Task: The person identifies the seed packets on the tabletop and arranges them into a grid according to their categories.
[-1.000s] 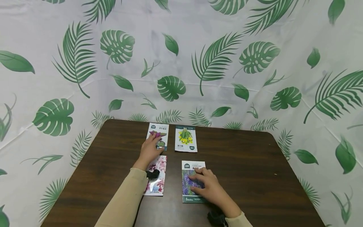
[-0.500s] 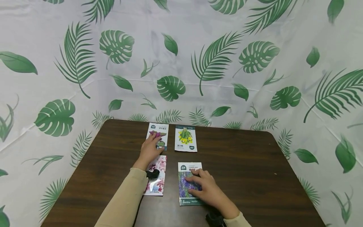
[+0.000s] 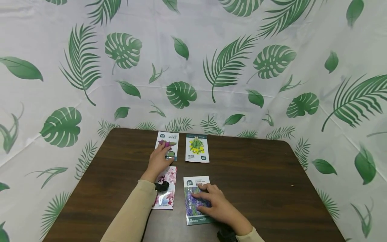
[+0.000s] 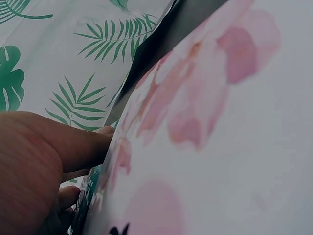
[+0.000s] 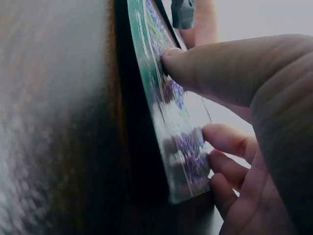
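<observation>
My left hand (image 3: 158, 160) rests on a white seed packet (image 3: 172, 137) with a purple picture, at the back left of the table; the fingers hide part of it. Under the left wrist lies a pink blossom packet (image 3: 170, 191), which fills much of the left wrist view (image 4: 205, 127). My right hand (image 3: 217, 204) lies on a seed packet with purple flowers (image 3: 190, 205), its fingers spread and touching the printed face. In the right wrist view the thumb presses on this packet (image 5: 161, 93).
A packet with yellow flowers (image 3: 197, 148) lies at the back, right of the purple-picture packet. All rest on a dark wooden table (image 3: 257, 174). A leaf-print cloth (image 3: 181, 67) hangs behind it. A black cable (image 3: 146, 222) runs by the left sleeve.
My right hand has slid the purple-flower packet to the left and slightly toward me, closer to the pink packet. The left hand has stayed in place.
</observation>
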{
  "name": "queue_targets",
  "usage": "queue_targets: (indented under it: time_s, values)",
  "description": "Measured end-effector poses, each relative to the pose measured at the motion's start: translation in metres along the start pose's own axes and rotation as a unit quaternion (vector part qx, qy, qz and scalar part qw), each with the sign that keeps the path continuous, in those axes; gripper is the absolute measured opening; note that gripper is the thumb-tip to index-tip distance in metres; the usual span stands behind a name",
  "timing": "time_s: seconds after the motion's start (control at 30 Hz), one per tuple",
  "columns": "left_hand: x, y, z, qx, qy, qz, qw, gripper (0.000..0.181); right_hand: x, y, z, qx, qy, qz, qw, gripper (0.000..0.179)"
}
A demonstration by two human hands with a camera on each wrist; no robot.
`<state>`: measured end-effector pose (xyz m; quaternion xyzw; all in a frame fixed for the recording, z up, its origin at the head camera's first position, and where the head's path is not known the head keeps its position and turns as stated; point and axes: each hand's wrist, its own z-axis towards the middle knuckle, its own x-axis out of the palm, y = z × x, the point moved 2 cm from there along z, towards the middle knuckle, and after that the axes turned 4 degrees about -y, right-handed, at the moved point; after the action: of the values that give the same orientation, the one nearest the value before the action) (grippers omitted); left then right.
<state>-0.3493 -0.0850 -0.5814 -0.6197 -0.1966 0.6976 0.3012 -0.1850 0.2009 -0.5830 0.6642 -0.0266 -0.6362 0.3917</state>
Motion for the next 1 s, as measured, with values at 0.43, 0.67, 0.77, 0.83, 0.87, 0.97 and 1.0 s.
queue_targets:
  time_s: [0.43,0.67,0.77,0.83,0.87,0.97,1.0]
  values:
    - [0.0018,0.0019,0.0018,-0.004,0.004,0.004,1.0000,0.069,-0.0001,0.0042,0.0004,-0.014,0.019,0.032,0.9992,0.047]
    - [0.0008,0.0020,0.0034,0.005,-0.003,0.010,0.9999,0.068,0.0015,0.0030,0.0018,-0.020,0.009,0.028,0.9994,0.046]
    - [0.0010,0.0029,0.0032,0.003,0.000,0.011,0.9999,0.068,0.0019,0.0034,0.0018,-0.027,0.008,0.029,0.9992,0.047]
    - [0.0013,0.0033,0.0033,0.002,0.001,0.010,1.0000,0.068,0.0021,0.0034,0.0020,-0.029,0.006,0.032,0.9991,0.049]
    - [0.0015,0.0035,0.0037,0.004,-0.001,0.010,0.9999,0.068,0.0020,0.0035,0.0022,-0.028,0.006,0.032,0.9991,0.051]
    - [0.0024,0.0037,0.0042,0.005,0.000,0.014,0.9999,0.068,0.0021,0.0044,0.0019,-0.026,0.005,0.029,0.9993,0.055]
    - [0.0027,0.0038,0.0039,0.006,0.000,0.016,0.9998,0.068,0.0025,0.0046,0.0015,-0.024,0.004,0.025,0.9994,0.056]
